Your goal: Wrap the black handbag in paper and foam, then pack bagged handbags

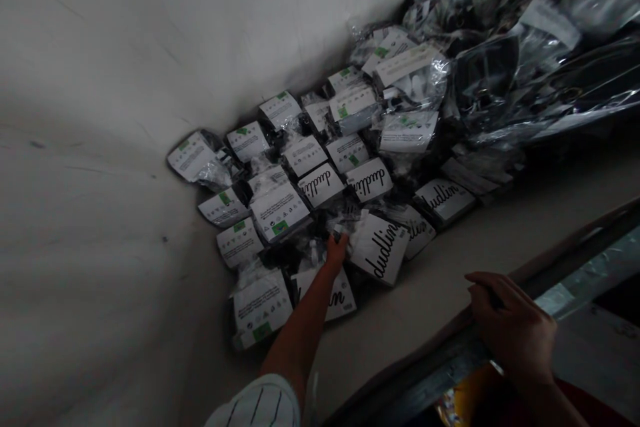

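Note:
My left hand [337,250] reaches in from the bottom, its fingers closed on the clear plastic of a dudlin packet [380,247]. That packet has a white card with black script and lies tilted at the front of the pile. Below my left wrist lies another dudlin packet [343,297], partly covered by my forearm. My right hand [513,330] is curled at the ledge's front rim, away from the packets; whatever is inside its fingers, if anything, is hidden.
Several plastic-wrapped packets with white cards and green marks [280,213] lie in rows against the pale wall [125,80]. Larger bags with dark contents [560,87] are heaped at the right. A raised rim [425,380] borders the grey ledge [380,327]. Something yellow [470,393] shows below it.

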Demonstrator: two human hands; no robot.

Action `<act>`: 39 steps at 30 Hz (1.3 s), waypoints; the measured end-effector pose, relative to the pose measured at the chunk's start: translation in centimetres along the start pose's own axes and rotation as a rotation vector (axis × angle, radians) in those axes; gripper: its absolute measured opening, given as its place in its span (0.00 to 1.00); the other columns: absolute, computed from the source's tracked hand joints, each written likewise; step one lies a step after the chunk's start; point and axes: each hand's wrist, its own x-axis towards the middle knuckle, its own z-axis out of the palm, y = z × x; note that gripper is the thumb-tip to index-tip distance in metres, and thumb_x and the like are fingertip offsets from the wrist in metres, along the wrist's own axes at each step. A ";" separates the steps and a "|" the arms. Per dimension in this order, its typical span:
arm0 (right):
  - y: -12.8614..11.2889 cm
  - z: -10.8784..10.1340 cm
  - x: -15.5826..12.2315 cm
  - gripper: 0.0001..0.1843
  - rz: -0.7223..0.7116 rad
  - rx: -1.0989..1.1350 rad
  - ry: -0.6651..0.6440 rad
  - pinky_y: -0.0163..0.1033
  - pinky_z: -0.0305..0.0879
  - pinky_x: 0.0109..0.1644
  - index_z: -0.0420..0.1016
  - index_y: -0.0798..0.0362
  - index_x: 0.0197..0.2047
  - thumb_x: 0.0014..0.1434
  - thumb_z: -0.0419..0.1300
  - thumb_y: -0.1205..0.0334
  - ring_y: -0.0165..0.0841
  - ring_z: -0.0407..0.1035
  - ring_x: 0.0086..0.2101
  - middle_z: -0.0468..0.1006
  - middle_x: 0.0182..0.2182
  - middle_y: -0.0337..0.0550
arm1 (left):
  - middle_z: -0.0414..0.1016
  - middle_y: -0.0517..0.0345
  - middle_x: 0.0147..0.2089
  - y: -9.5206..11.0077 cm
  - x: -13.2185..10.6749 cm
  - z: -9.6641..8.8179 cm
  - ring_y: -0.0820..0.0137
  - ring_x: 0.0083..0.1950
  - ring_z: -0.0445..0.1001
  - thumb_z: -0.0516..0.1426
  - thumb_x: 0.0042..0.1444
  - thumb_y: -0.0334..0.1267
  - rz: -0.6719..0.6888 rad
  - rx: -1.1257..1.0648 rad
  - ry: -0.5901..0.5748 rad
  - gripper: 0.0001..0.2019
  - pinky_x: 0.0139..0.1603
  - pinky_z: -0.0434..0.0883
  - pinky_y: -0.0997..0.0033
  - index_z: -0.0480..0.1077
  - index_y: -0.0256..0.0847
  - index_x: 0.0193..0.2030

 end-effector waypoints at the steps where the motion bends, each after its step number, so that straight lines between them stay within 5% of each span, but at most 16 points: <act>1: 0.0 0.0 0.0 0.10 -0.002 -0.006 -0.009 0.37 0.65 0.35 0.77 0.49 0.35 0.59 0.54 0.62 0.34 0.75 0.33 0.80 0.34 0.39 | 0.76 0.50 0.40 0.2 -0.1 -0.1 0.66 0.42 0.74 0.63 0.49 0.46 -0.015 -0.010 -0.001 0.19 0.44 0.70 0.69 0.72 0.36 0.43; 6: 0.0 0.1 0.0 0.11 0.012 -0.037 -0.036 0.36 0.66 0.36 0.77 0.51 0.35 0.58 0.53 0.63 0.34 0.75 0.33 0.80 0.33 0.40 | 0.74 0.55 0.31 1.8 1.1 -0.6 0.69 0.31 0.73 0.67 0.40 0.43 -0.106 -0.045 -0.001 0.19 0.36 0.70 0.67 0.69 0.36 0.35; 10: 0.0 0.2 0.1 0.10 0.028 -0.037 -0.029 0.35 0.66 0.37 0.77 0.51 0.34 0.58 0.54 0.64 0.32 0.75 0.33 0.80 0.33 0.39 | 0.70 0.60 0.25 5.5 2.2 -0.4 0.70 0.27 0.70 0.67 0.37 0.40 -0.060 -0.014 -0.071 0.15 0.34 0.69 0.68 0.69 0.36 0.29; 14: -0.3 0.2 0.2 0.09 0.039 -0.028 -0.030 0.34 0.66 0.37 0.77 0.52 0.33 0.57 0.55 0.66 0.32 0.75 0.33 0.80 0.32 0.39 | 0.73 0.59 0.33 11.3 0.9 0.1 0.65 0.39 0.71 0.66 0.39 0.36 0.149 0.081 -0.114 0.12 0.46 0.68 0.66 0.72 0.40 0.33; 19: -0.4 0.1 0.3 0.10 0.053 0.017 -0.032 0.33 0.67 0.38 0.77 0.52 0.33 0.57 0.54 0.68 0.31 0.74 0.33 0.80 0.32 0.40 | 0.75 0.53 0.41 16.6 -2.5 -0.9 0.60 0.46 0.72 0.59 0.52 0.36 0.662 0.308 -0.102 0.11 0.56 0.66 0.60 0.72 0.43 0.43; 21: -0.3 0.1 0.2 0.10 0.061 0.037 -0.028 0.33 0.67 0.39 0.77 0.53 0.33 0.57 0.54 0.69 0.30 0.74 0.33 0.79 0.32 0.40 | 0.75 0.52 0.47 16.0 -3.2 -1.8 0.59 0.54 0.71 0.55 0.53 0.31 0.784 0.378 -0.124 0.14 0.63 0.61 0.58 0.71 0.43 0.47; 24: -0.3 0.0 0.1 0.10 0.068 0.043 -0.017 0.34 0.67 0.40 0.77 0.53 0.32 0.57 0.54 0.69 0.30 0.74 0.33 0.79 0.32 0.40 | 0.71 0.51 0.56 11.8 -3.7 -3.2 0.60 0.63 0.64 0.52 0.51 0.25 0.849 0.584 -0.298 0.21 0.70 0.52 0.55 0.69 0.44 0.52; 27: -0.4 -0.1 0.2 0.10 0.062 0.051 -0.007 0.34 0.67 0.40 0.76 0.53 0.32 0.57 0.54 0.70 0.30 0.74 0.32 0.79 0.31 0.39 | 0.66 0.47 0.62 6.0 -4.5 -4.5 0.56 0.67 0.59 0.56 0.48 0.25 0.710 0.834 -0.448 0.22 0.70 0.54 0.50 0.70 0.43 0.52; 30: -0.5 -0.2 0.2 0.10 0.060 0.060 -0.012 0.34 0.67 0.39 0.77 0.53 0.33 0.57 0.54 0.70 0.30 0.74 0.32 0.79 0.31 0.39 | 0.63 0.45 0.63 2.3 -5.5 -5.1 0.54 0.66 0.59 0.58 0.51 0.30 0.610 0.921 -0.374 0.19 0.67 0.59 0.49 0.70 0.41 0.51; 34: -0.3 -0.1 0.1 0.10 0.065 0.066 -0.005 0.34 0.68 0.40 0.77 0.52 0.33 0.57 0.54 0.69 0.31 0.74 0.33 0.79 0.32 0.40 | 0.63 0.44 0.58 2.3 -5.1 -3.6 0.57 0.62 0.63 0.60 0.54 0.36 0.627 0.912 -0.235 0.20 0.63 0.63 0.54 0.65 0.40 0.54; 39: -0.1 0.1 0.1 0.10 0.060 0.061 -0.014 0.34 0.68 0.39 0.77 0.52 0.33 0.58 0.53 0.68 0.31 0.74 0.32 0.79 0.31 0.40 | 0.64 0.48 0.53 3.5 -1.5 0.1 0.56 0.59 0.63 0.64 0.49 0.34 0.645 1.147 -0.187 0.23 0.57 0.66 0.57 0.64 0.41 0.52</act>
